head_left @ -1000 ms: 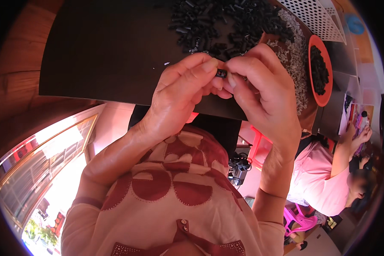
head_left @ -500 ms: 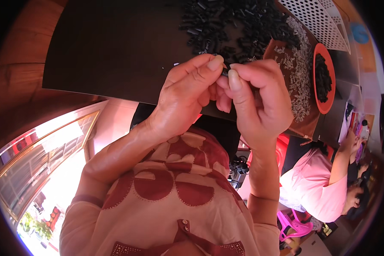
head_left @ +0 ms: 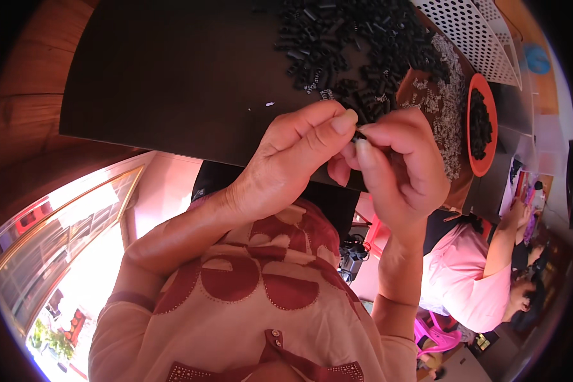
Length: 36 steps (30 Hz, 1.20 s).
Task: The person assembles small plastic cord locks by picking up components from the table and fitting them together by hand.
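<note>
My left hand [head_left: 299, 149] and my right hand [head_left: 406, 167] meet above the table's near edge, thumbs and forefingers closed in a pinch. Between their fingertips is a small dark piece [head_left: 358, 135], mostly covered, so its kind cannot be made out. Just beyond my fingers lies a spread of short black tubes [head_left: 321, 38], with a few small metal springs [head_left: 326, 94] among them. Many more loose springs [head_left: 451, 102] are heaped to the right, partly on a brown sheet [head_left: 409, 86].
An orange bowl [head_left: 481, 167] of black pieces stands at the right. Behind it rises a white perforated panel [head_left: 474, 35]. White scraps [head_left: 270, 104] lie on the dark table [head_left: 165, 83]. A person in pink [head_left: 468, 274] sits to the right, near a bright pink plastic chair [head_left: 440, 337].
Both hands have shifted a little right and toward me in the picture, still pinched together at the small dark piece. The view has moved slightly.
</note>
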Tool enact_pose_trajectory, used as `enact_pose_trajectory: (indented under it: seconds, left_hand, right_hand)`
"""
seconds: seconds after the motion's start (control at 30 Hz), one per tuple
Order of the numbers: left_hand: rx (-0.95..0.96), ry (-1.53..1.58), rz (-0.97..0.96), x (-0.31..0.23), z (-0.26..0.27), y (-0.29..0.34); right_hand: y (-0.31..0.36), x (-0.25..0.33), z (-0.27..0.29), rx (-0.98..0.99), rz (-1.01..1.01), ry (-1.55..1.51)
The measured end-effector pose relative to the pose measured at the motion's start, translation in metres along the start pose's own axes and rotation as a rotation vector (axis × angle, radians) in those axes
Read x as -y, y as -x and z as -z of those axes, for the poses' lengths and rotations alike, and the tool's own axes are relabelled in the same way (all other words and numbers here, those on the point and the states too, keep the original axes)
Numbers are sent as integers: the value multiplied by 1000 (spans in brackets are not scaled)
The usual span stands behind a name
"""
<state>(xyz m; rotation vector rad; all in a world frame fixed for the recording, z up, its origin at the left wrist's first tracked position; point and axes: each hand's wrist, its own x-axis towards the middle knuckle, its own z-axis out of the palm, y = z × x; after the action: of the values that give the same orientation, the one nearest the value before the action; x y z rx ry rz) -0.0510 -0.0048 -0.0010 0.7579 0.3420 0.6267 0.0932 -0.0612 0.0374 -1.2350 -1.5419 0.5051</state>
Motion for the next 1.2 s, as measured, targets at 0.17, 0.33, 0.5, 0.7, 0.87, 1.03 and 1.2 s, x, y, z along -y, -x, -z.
enact_pose_trajectory:
  seconds: [0.17,0.33,0.5,0.7,0.87,1.03,1.2]
  left_hand:
    - [28,-97,53,-4,1,0]
    - [6,-119,44,-4,1,0]
    - [13,-118,58,-6,1,0]
    - [-29,-41,39,-3,2,-1]
    - [-25,-26,37,-3,1,0]
    - [-18,-29,23,-1,-1,0]
    - [24,-136,-19,2,0,1]
  right_hand:
    - [-40,-35,27,24,-35,281]
    - [-78,-54,22,284,67,735]
    - [-84,-57,9,343,46,1034]
    - [-72,-32,20,216,-186,557]
    - [-39,-8,34,83,-261,37]
    - [-2,16,30,56,-334,-237]
    - [17,12,25,-13,-187,-269]
